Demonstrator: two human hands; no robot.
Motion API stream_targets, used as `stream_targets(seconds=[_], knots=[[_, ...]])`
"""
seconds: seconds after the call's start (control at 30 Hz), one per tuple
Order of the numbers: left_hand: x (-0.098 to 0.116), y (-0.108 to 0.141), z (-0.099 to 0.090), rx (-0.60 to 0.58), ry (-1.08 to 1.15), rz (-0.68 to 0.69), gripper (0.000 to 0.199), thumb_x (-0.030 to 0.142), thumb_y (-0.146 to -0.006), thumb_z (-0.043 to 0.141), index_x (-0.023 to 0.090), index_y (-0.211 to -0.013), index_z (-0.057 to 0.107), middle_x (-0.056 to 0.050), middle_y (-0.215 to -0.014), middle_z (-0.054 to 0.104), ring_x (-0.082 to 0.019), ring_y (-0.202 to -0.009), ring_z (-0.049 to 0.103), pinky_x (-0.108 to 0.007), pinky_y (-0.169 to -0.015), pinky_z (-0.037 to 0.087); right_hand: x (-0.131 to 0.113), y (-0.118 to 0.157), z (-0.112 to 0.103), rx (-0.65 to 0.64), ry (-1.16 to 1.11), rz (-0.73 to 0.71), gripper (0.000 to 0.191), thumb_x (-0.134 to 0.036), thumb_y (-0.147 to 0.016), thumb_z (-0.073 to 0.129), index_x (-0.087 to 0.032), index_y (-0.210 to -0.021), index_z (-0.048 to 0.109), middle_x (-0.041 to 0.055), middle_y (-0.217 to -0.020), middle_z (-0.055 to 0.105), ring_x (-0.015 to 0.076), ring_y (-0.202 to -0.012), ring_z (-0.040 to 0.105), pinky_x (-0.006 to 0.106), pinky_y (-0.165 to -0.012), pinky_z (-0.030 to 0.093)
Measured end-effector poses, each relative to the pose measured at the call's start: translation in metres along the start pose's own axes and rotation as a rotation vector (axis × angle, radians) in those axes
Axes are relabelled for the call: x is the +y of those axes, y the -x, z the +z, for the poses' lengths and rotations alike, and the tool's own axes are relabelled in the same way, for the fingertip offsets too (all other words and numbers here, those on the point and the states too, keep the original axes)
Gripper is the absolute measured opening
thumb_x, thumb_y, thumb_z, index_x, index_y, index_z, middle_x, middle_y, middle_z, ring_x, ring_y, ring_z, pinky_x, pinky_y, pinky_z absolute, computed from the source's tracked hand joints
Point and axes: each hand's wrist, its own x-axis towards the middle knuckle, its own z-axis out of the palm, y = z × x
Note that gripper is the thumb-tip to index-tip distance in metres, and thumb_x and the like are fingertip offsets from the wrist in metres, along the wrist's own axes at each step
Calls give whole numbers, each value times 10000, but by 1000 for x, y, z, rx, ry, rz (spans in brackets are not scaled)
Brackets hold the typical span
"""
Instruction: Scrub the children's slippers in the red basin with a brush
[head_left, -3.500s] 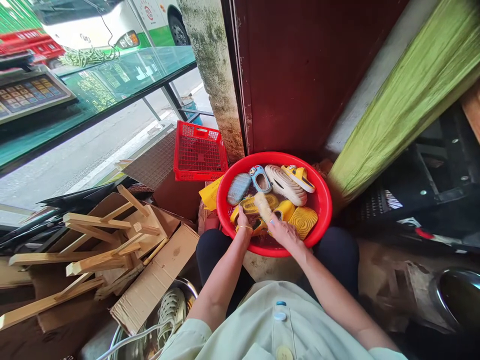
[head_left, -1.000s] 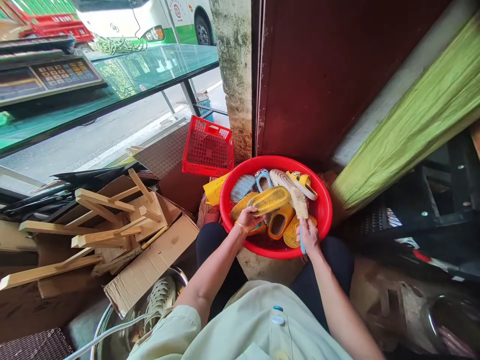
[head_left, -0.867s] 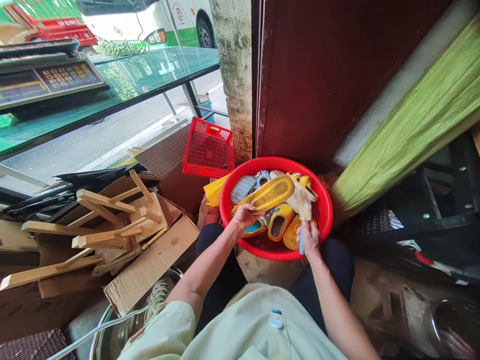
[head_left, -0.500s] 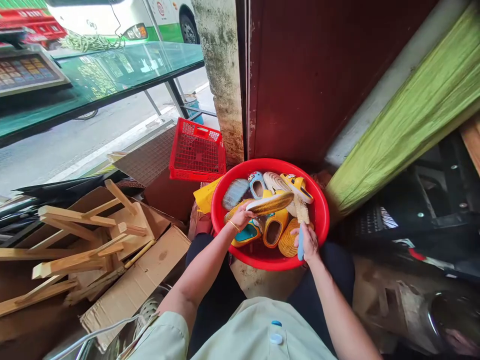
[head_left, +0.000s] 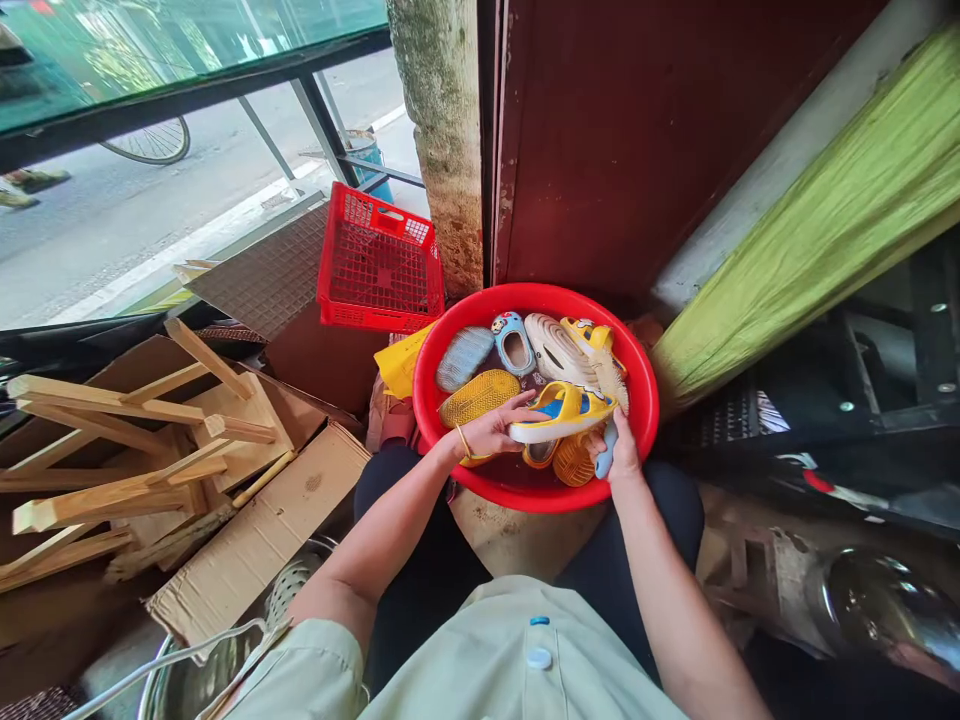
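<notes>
My left hand [head_left: 495,428] grips the heel end of a yellow sandal [head_left: 574,405] with a blue insole and white sole edge, held upright above a red basin [head_left: 421,400]. In my right hand [head_left: 625,450] is a scrub brush [head_left: 606,452] with a blue handle; its pale bristles point away from me. The right fingers are close to the sandal's toe, perhaps touching it. Several other shoes lie in the basin: a light blue clog [head_left: 513,342], a pale blue shoe [head_left: 466,360] sole up, a whitish sole [head_left: 556,345], a yellow sole [head_left: 480,398] and another yellow sandal [head_left: 587,335].
Behind the basin on the left stands a red plastic crate [head_left: 382,265]. Wooden stools [head_left: 150,430] and flattened cardboard [head_left: 262,530] are at my left. A green cloth [head_left: 810,220] hangs at the right, with a shiny metal pot [head_left: 885,610] below. A dark red panel [head_left: 637,140] rises ahead.
The sandal has turned from its sole showing to its upper side facing up. My right hand and the brush have come up beside its toe. The view has tilted downward.
</notes>
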Motion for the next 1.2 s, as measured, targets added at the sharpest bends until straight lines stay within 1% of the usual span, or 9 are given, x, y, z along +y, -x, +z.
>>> stream_targets(seconds=[0.2,0.37,0.5,0.63,0.7,0.8,0.87,0.97,1.2], knots=[[-22,3,14,25,94,-97,563,59,-506,970,224,-990,735,-83,-1171,722,-353,-1288,627,-380,-1045,524,-29,-1,8,-54,-214,27,470,-719,-784,642,-279,-819,480,-132,-448,295,94,-367,262,236,-396,278],[-41,-18,21,322,20,242,555,128,-544,966,218,-928,575,-45,-1028,703,-261,-1074,651,-307,-945,515,-51,6,10,-108,-147,-89,473,-661,-757,733,-287,-868,464,-143,-488,364,87,-362,294,235,-391,297],[-33,-24,12,287,-123,287,570,197,-572,917,212,-1077,652,-58,-1047,722,-269,-993,674,-337,-921,528,-66,6,-1,-285,-80,-42,406,-563,-802,758,-269,-829,479,-127,-438,418,90,-379,348,227,-425,335],[-24,-29,3,229,-454,269,228,219,-615,823,209,-791,678,-16,-732,644,-232,-796,618,-316,-846,505,-72,-11,-9,-406,58,-46,362,-506,-801,785,-237,-808,544,-95,-447,480,92,-404,409,229,-450,356],[-23,-32,2,244,-536,264,180,214,-645,795,221,-693,622,-6,-663,589,-204,-715,569,-308,-817,492,-68,-22,-7,-363,141,-79,385,-544,-799,782,-212,-896,612,-87,-493,519,97,-405,423,238,-443,356],[-26,-33,6,267,-609,275,174,193,-694,770,228,-691,599,-14,-680,597,-193,-680,548,-308,-799,483,-57,-35,2,-140,340,-185,596,-630,-755,786,-181,-1130,666,-3,-714,692,154,-487,552,286,-472,435],[-28,-34,10,274,-651,273,156,198,-731,755,232,-717,603,-15,-683,595,-197,-672,549,-310,-785,478,-51,-40,10,34,517,-301,709,-672,-722,794,-172,-1209,669,109,-959,775,253,-720,701,349,-607,545],[-33,-33,17,297,-669,248,174,217,-737,776,236,-755,604,-14,-690,590,-201,-682,552,-304,-768,460,-51,-42,18,186,686,-411,759,-713,-731,769,-162,-1244,669,210,-1209,760,360,-1064,726,422,-846,585],[-48,-32,26,321,-568,232,148,238,-704,751,208,-759,617,-8,-714,609,-170,-686,514,-270,-686,416,-59,-38,10,109,645,-399,653,-711,-839,669,-163,-1192,703,167,-1066,801,321,-937,758,396,-813,591]])
